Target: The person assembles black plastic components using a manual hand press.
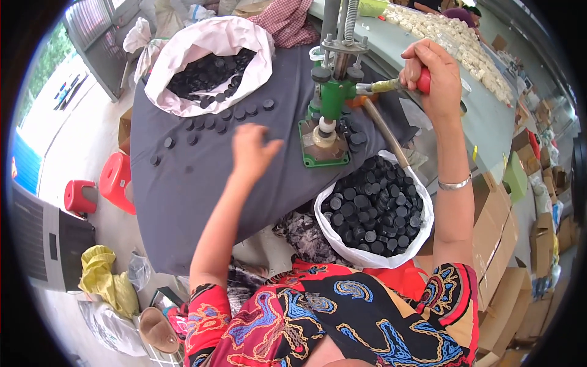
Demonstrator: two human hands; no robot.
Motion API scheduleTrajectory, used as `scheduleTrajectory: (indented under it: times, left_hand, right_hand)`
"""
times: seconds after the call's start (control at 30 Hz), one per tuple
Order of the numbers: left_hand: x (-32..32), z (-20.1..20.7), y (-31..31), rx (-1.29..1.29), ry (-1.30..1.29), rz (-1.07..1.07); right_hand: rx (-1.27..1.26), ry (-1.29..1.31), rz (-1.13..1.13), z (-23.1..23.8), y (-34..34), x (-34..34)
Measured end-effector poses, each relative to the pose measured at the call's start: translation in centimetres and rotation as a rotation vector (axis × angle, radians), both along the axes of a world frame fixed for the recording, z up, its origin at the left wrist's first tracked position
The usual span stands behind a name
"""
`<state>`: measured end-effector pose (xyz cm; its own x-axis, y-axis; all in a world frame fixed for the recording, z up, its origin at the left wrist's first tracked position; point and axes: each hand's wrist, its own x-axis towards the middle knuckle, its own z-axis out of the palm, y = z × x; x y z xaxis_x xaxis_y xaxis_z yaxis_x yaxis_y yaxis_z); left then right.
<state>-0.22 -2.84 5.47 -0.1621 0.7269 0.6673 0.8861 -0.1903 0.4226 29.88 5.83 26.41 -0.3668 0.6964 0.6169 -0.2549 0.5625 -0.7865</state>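
Note:
My right hand is closed around the red knob at the end of the lever of a green hand press. A white plunger tip sits low over the press base; whether a cap lies under it I cannot tell. My left hand hovers over the dark cloth, left of the press, thumb spread away from the slightly blurred fingers, and nothing shows in it. Just beyond it lie several loose black round caps. A few more caps rest against the right side of the press.
A white sack of black caps stands at the far left of the cloth-covered table. Another white bag, full of caps, is close to my body. A hammer leans beside the press. Red stools stand on the left.

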Motion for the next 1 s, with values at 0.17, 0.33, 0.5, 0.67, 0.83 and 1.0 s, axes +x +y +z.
scheduleTrajectory:
  times: [0.17,0.33,0.5,0.67,0.83,1.0]
  left_hand:
    - [7.1,-0.9,2.7,-0.17,-0.029,-0.12]
    - [8.7,-1.8,4.5,-0.176,-0.038,-0.097]
    - [9.4,-1.9,5.8,-0.158,-0.075,-0.093]
    - [9.7,-2.5,6.7,-0.124,-0.131,-0.085]
    - [10.1,-2.7,7.2,-0.113,-0.163,-0.107]
    - [9.5,-3.1,6.9,-0.143,-0.248,-0.122]
  right_hand:
    - [0.009,-0.004,0.004,0.0,0.0,-0.7]
    - [0.017,0.004,0.022,-0.1,0.1,-0.5]
    - [0.007,0.002,0.009,-0.1,0.2,-0.4]
    - [0.001,0.001,0.008,-0.1,-0.1,-0.4]
    - [0.012,-0.006,-0.015,-0.4,-0.5,0.1]
    - [0.026,0.019,-0.101,-4.4,-3.4,0.4]
